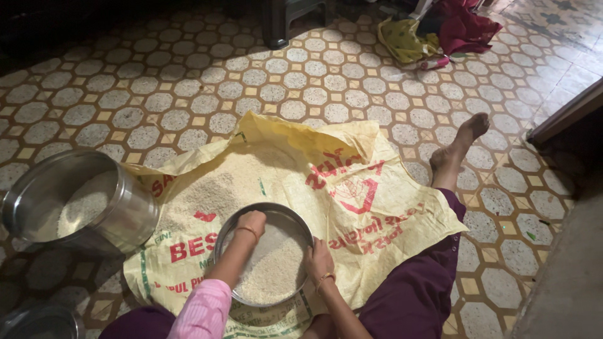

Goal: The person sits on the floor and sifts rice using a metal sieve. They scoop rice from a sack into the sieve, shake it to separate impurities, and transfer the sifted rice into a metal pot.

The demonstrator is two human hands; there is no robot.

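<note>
On the tiled floor (188, 81) lies a yellow sack (377, 207) spread flat, soft and crumpled, with loose rice (213, 188) heaped on it. At its near edge sits a round metal sieve (295, 220) holding more rice, probably stiff, smooth-rimmed and fairly heavy; the rim looks the best place to hold it. Left hand (252, 223) and right hand (319, 258) each grip opposite sides. A steel tin (125, 213) tilts nearby. Fingertips are hard to make out; another pot at the bottom left is cut off.

Yellow sack (377, 207), red print; white rice (273, 267); silver sieve (295, 220); purple trousers (418, 292); pink striped sleeve (201, 311).
</note>
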